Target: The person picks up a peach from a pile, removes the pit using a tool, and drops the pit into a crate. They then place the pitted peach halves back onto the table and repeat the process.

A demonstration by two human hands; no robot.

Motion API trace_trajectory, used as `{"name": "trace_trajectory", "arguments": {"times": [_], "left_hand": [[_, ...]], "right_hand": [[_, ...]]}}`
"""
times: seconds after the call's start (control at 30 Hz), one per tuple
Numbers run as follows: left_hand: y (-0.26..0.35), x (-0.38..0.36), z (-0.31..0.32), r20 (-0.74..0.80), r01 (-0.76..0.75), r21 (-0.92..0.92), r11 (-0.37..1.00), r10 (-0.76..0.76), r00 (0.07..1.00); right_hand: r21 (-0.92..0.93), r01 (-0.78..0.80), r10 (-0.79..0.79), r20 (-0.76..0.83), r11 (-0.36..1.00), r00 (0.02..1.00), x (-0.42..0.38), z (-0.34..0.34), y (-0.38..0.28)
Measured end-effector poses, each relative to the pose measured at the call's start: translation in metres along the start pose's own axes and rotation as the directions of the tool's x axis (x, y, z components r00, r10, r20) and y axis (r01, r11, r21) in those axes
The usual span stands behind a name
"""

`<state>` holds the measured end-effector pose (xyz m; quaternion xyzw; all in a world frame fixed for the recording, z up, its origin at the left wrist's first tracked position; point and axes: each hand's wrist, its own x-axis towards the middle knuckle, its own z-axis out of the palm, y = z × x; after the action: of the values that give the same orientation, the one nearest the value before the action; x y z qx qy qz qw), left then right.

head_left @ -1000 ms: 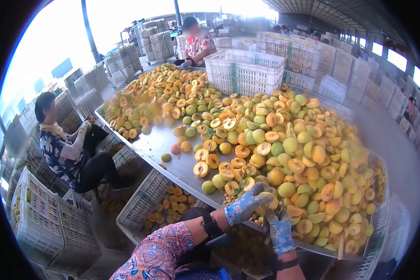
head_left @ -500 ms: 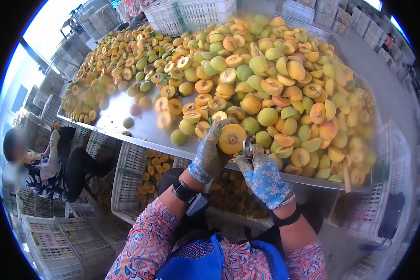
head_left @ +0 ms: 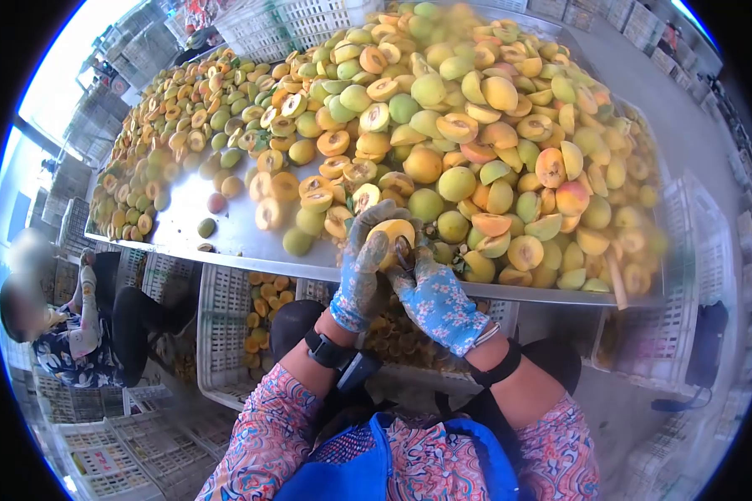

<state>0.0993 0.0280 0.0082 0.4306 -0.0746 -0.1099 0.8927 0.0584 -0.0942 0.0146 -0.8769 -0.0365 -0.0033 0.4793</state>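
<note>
Between our gloved fingers (head_left: 374,250) at the counter's (head_left: 234,238) near edge, the left hand (head_left: 361,271) grips a halved peach (head_left: 390,235); the right hand (head_left: 433,296) is now pressed against its pit, grasp unclear. Earlier the hands sat apart. Beyond lies the fruit pile (head_left: 443,108); below, a crate (head_left: 238,321).

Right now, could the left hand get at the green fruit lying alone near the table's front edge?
Probably not freely: the left hand grips a halved fruit, though the green fruit lies close, unobstructed.
</note>
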Motion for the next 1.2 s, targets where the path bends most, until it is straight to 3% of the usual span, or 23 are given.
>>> {"name": "trace_trajectory", "arguments": {"times": [0.03, 0.2, 0.37, 0.43, 0.47, 0.53, 0.57, 0.6, 0.63, 0.67, 0.73, 0.77, 0.83, 0.87, 0.9, 0.93, 0.97, 1.03, 1.1, 1.13, 1.2], "left_hand": [[0.004, 0.0, 0.004, 0.02, 0.029, -0.048, 0.998, -0.028, 0.999], [0.006, 0.0, 0.011, 0.049, 0.076, -0.164, 0.984, -0.068, 0.996], [0.003, -0.004, 0.011, 0.042, -0.032, 0.003, 0.999, 0.032, 0.999], [-0.004, -0.003, 0.005, 0.033, -0.105, 0.089, 0.99, 0.103, 0.994], [-0.006, -0.002, 0.002, 0.028, -0.181, 0.175, 0.968, 0.179, 0.983], [-0.007, -0.001, -0.001, 0.054, -0.196, 0.198, 0.96, 0.189, 0.98], [-0.007, -0.001, -0.001, 0.083, -0.211, 0.218, 0.953, 0.197, 0.977], [-0.005, 0.0, 0.0, 0.084, -0.211, 0.221, 0.952, 0.197, 0.977], [-0.002, 0.001, 0.002, 0.072, -0.118, 0.186, 0.975, 0.106, 0.992], [0.0, 0.001, 0.005, 0.063, -0.02, 0.149, 0.989, 0.01, 0.998], [0.001, -0.003, 0.005, 0.041, -0.014, 0.142, 0.99, 0.009, 0.999], [0.0, -0.006, 0.005, 0.008, -0.019, 0.131, 0.991, 0.019, 1.0], [-0.005, -0.006, 0.0, 0.011, -0.088, 0.181, 0.979, 0.088, 0.996], [-0.007, -0.007, 0.001, 0.007, -0.115, 0.234, 0.965, 0.117, 0.993], [-0.01, -0.007, 0.001, 0.007, -0.144, 0.285, 0.948, 0.148, 0.989], [-0.014, -0.005, -0.005, 0.058, -0.176, 0.371, 0.912, 0.166, 0.984], [-0.014, -0.005, -0.006, 0.064, -0.172, 0.374, 0.911, 0.16, 0.985], [-0.013, -0.004, -0.007, 0.074, 0.018, 0.064, 0.998, -0.023, 0.997], [-0.008, -0.007, 0.0, 0.028, 0.035, 0.092, 0.995, -0.038, 0.999], [-0.005, -0.008, -0.001, 0.045, 0.007, 0.155, 0.988, -0.014, 0.999], [-0.002, -0.009, -0.001, 0.062, -0.021, 0.22, 0.975, 0.007, 0.998]], "right_hand": [[-0.071, 0.001, 0.001, 0.022, 0.997, 1.0, 0.0, -0.002, -0.002], [-0.036, 0.061, -0.063, -0.075, 0.998, 0.995, -0.007, 0.0, -0.002], [-0.084, 0.056, -0.059, -0.035, 0.995, 0.998, -0.009, 0.005, 0.006], [0.198, 0.075, -0.063, -0.069, 0.977, 0.996, -0.008, 0.012, 0.008], [0.199, 0.074, -0.062, -0.067, 0.977, 0.996, -0.009, 0.004, -0.002], [0.395, -0.289, 0.186, 0.278, 0.872, 0.942, -0.008, -0.017, -0.02], [0.397, -0.29, 0.186, 0.28, 0.871, 0.942, -0.006, -0.017, -0.016], [0.143, -0.159, 0.122, 0.238, 0.977, 0.964, -0.003, -0.016, -0.009], [-0.128, -0.022, 0.049, 0.209, 0.992, 0.977, -0.001, -0.018, -0.011], [-0.125, -0.027, 0.052, 0.202, 0.992, 0.978, -0.001, -0.021, -0.014], [0.179, -0.395, 0.305, 0.387, 0.901, 0.87, -0.005, -0.026, -0.024], [0.182, -0.4, 0.309, 0.388, 0.898, 0.868, -0.005, -0.028, -0.023], [0.546, -0.594, 0.261, 0.568, 0.59, 0.781, -0.008, -0.028, -0.021], [0.413, -0.531, 0.303, 0.5, 0.74, 0.811, -0.007, -0.025, -0.02], [0.417, -0.53, 0.303, 0.497, 0.738, 0.813, -0.008, -0.017, -0.01], [0.234, -0.161, 0.099, 0.258, 0.959, 0.961, -0.009, -0.006, 0.004], [-0.059, 0.197, -0.192, 0.076, 0.979, 0.978, -0.011, -0.001, 0.009], [-0.039, 0.185, -0.182, 0.067, 0.982, 0.981, -0.013, -0.003, 0.006], [0.104, -0.174, 0.132, 0.325, 0.979, 0.936, -0.009, -0.021, -0.013], [0.317, -0.484, 0.248, 0.563, 0.816, 0.788, -0.004, -0.019, -0.011], [0.318, -0.445, 0.226, 0.54, 0.837, 0.811, -0.009, -0.019, -0.012]]}}
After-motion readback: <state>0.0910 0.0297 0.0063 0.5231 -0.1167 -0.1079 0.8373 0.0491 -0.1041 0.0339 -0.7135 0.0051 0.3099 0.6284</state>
